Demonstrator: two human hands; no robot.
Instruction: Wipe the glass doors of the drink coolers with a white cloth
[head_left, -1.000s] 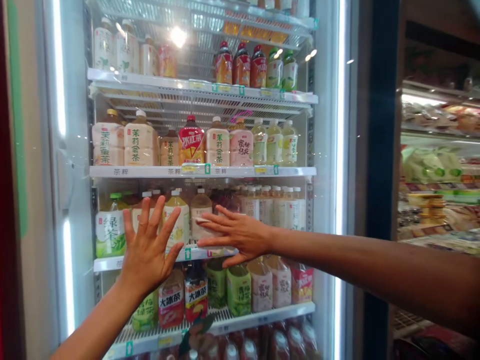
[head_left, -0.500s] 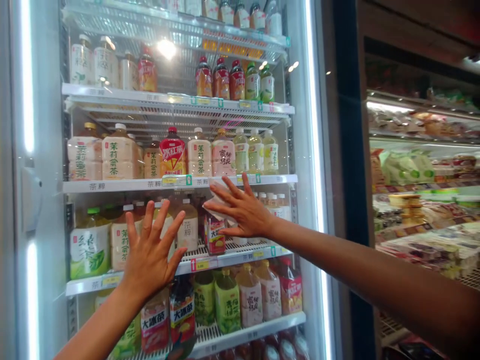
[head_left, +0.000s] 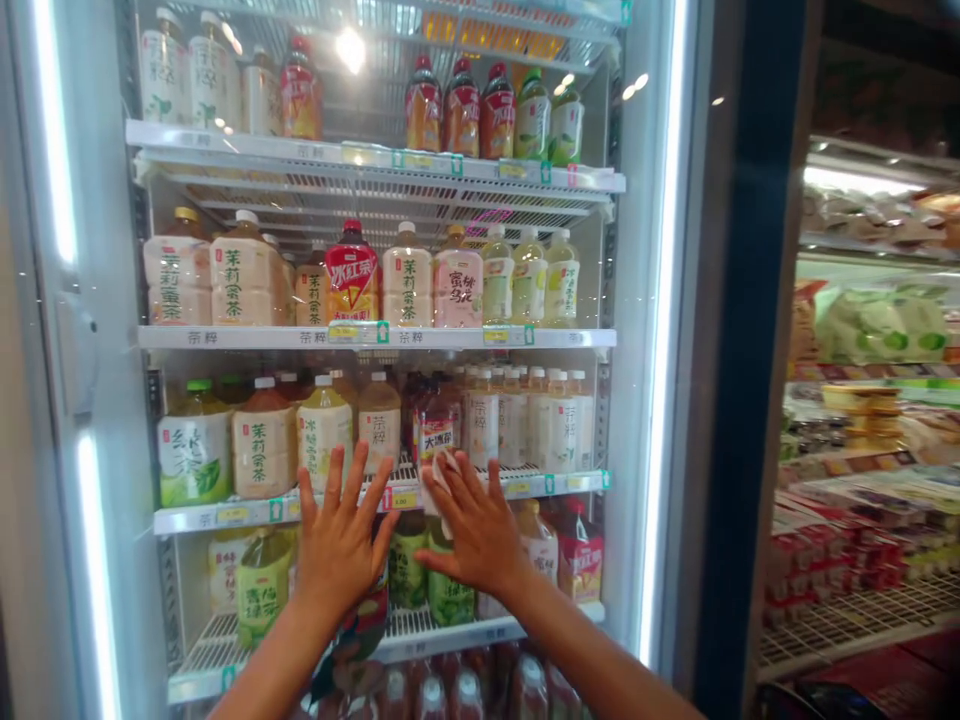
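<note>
A glass cooler door point(head_left: 360, 100) stands in front of me, with shelves of bottled tea behind it. My left hand point(head_left: 341, 550) lies against the glass with its fingers spread and nothing in it. Close by on its right, my right hand point(head_left: 480, 530) presses a thin white tissue point(head_left: 431, 490) to the pane, fingers spread over it. Part of the tissue is hidden under the fingers. Behind the glass, just above my right fingertips, a dark-red bottle point(head_left: 438, 425) shows. A green-capped bottle point(head_left: 196, 450) stands farther left on the same shelf.
A bright light strip point(head_left: 664, 300) runs along the cooler's right side, with a dark frame point(head_left: 757, 350) beyond it. Farther right is an open chilled display with packaged food point(head_left: 885, 325) on its shelves. A pale door fitting point(head_left: 81, 350) is at the left.
My right hand has moved down and slightly right with the tissue, now level with my left hand. The left hand sits slightly lower and farther right. The view has tilted down.
</note>
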